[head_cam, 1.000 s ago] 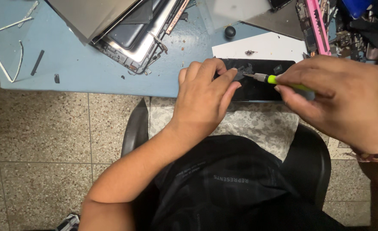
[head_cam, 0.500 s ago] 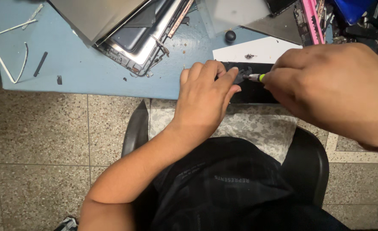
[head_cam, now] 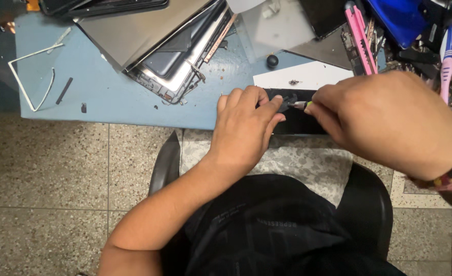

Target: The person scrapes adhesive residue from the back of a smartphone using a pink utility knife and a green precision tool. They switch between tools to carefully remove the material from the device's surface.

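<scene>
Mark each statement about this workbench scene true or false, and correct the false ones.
1. The left hand rests on a flat black device at the table edge. True.
2. The right hand holds a hammer. False: a small screwdriver with a green-yellow handle.
3. The table top is red. False: it is blue.
4. An opened laptop lies further back on the table. True.

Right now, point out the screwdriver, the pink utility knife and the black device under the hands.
screwdriver [head_cam: 302, 105], head view, metal shaft
pink utility knife [head_cam: 361, 38], head view, handle
black device [head_cam: 300, 122], head view, bare face
</scene>
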Tool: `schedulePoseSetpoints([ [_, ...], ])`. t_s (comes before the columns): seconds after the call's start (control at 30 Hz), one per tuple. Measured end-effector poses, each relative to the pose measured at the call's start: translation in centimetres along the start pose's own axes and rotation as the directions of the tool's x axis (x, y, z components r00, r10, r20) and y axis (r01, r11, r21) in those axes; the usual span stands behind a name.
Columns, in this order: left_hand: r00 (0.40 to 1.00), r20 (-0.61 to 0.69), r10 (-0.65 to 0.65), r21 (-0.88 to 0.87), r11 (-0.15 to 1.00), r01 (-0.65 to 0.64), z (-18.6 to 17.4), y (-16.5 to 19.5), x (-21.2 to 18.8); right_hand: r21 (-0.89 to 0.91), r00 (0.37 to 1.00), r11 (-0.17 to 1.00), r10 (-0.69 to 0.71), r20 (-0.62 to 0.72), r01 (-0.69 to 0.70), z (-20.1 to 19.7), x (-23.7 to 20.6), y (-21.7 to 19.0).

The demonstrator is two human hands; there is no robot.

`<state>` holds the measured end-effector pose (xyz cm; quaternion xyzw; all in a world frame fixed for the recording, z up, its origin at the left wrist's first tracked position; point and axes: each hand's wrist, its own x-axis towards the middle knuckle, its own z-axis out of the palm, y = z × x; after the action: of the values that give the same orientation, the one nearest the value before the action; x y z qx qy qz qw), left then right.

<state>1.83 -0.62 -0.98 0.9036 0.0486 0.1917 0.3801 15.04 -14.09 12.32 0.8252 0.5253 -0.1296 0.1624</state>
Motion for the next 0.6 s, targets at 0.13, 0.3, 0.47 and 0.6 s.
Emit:
schedulePoseSetpoints([
  [0.13, 1.0, 0.001, 0.005, 0.002, 1.0, -0.005, -0.1, 0.0, 0.0, 0.01, 0.998, 1.0, 0.0, -0.06, 0.0, 0.4, -0.9, -0.4],
  [0.3, 1.0, 0.0, 0.003, -0.001, 1.0, -0.003, -0.1, 0.1, 0.0, -0.06, 1.0, 0.998, -0.002, 0.026, 0.003, 0.9, -2.0, -0.3],
  [0.47, 1.0, 0.007, 0.012, 0.004, 1.0, -0.012, -0.3, 0.1, 0.0, -0.042, 0.974, 0.995, -0.099, -0.203, 0.093, 1.8, -2.8, -0.5],
  [0.6, 1.0, 0.005, 0.016, 0.001, 1.0, -0.016, -0.3, 0.0, 0.1, -0.05, 0.911, 0.984, -0.177, -0.373, 0.171, 2.4, -3.2, -0.7],
])
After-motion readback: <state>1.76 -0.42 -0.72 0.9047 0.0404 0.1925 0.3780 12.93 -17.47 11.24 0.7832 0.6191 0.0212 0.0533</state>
